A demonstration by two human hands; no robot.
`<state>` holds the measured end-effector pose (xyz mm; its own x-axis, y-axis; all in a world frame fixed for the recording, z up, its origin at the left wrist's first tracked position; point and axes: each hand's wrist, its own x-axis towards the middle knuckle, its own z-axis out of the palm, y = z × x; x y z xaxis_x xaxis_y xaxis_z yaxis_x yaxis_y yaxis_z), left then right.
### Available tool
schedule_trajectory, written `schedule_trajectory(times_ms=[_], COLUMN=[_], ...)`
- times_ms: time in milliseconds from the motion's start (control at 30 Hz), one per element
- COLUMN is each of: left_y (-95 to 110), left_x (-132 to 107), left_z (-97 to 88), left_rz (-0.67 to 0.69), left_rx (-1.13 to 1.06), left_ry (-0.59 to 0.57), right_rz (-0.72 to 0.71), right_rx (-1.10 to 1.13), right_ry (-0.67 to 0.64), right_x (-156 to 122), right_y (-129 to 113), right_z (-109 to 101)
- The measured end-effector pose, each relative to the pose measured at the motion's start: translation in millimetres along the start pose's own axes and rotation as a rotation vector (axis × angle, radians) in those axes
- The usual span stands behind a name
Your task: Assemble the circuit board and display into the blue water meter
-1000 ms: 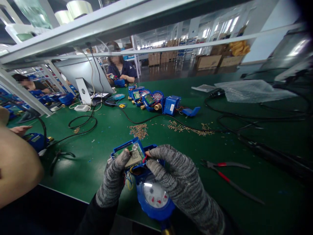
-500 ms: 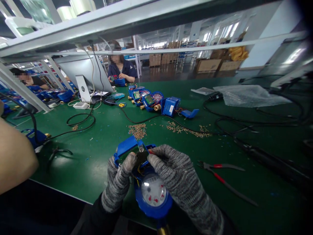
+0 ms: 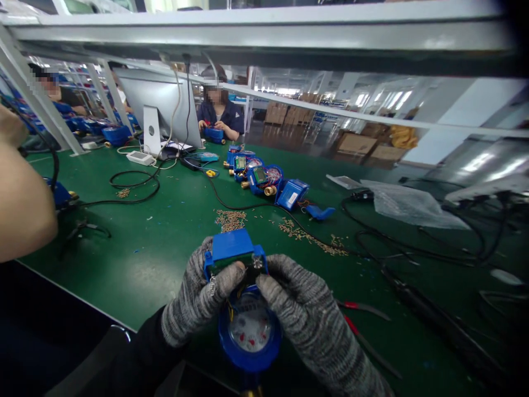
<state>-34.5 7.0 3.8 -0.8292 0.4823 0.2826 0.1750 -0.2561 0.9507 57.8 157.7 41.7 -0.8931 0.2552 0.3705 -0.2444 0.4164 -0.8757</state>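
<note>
While the left hand [image 3: 202, 298] grips the blue case [image 3: 232, 246], the right hand [image 3: 306, 300] touches its right edge, though whether it clamps there is hard to tell. Just below, between the hands, sits the dial [image 3: 250, 326]; screws [image 3: 231, 220] lie beyond on the bench [image 3: 182, 220], pliers [image 3: 352, 326] at right.

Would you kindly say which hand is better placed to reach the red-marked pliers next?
Probably the right hand: the red-marked pliers lie beside it, while the left hand is farther off, across the blue meter. Both hands are on the meter, though.
</note>
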Motion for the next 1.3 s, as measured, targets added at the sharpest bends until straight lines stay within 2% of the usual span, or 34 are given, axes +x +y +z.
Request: schedule_trajectory(times_ms=[133,267,333,400,467,533,600,700,767,933,1033,1167,1300], left_y=[12.4,25.5,31.3,35.8,37.4,35.4,31.1,26.5,27.6,35.0,28.5,12.5,8.3], left_x=[7.9,16.2,20.4,24.3,27.3,28.9,28.8,25.2,21.1,10.1,6.7,5.7,4.7], left_z=[5.7,6.0,-1.9,-14.6,-28.4,-39.2,-45.2,-48.5,-50.3,-53.8,-48.8,-39.8,-35.6], left_rz=[0.055,0.070,0.032,-0.035,-0.024,0.097,0.211,0.276,0.291,0.189,0.192,0.179,0.033], left_rx=[-0.055,-0.065,-0.059,-0.020,0.149,0.397,0.557,0.593,0.586,0.526,0.474,0.364,0.098], left_ry=[-0.124,-0.171,-0.323,-0.547,-0.678,-0.665,-0.586,-0.466,-0.401,-0.429,-0.401,-0.334,-0.318], right_rz=[0.004,0.073,0.102,0.120,0.138,0.167,0.210,0.296,0.327,0.290,0.253,0.248,0.231], right_rx=[-0.038,-0.106,-0.103,-0.083,-0.068,-0.018,0.071,0.179,0.155,-0.052,-0.103,-0.077,-0.006], right_ry=[-0.016,0.047,0.019,-0.043,-0.089,-0.107,-0.109,-0.129,-0.118,-0.037,-0.039,-0.085,-0.097], right_x=[2.7,-0.1,-1.0,0.0,2.6,5.2,7.0,7.7,7.4,7.1,10.0,14.1,15.7], right_y=[5.4,24.4,33.7,40.1,43.2,44.0,43.8,44.0,45.4,49.1,45.8,35.6,28.6], right_z=[1.3,-3.0,-8.5,-13.7,-16.4,-16.0,-14.2,-12.6,-13.4,-14.9,-11.0,-4.3,0.5])
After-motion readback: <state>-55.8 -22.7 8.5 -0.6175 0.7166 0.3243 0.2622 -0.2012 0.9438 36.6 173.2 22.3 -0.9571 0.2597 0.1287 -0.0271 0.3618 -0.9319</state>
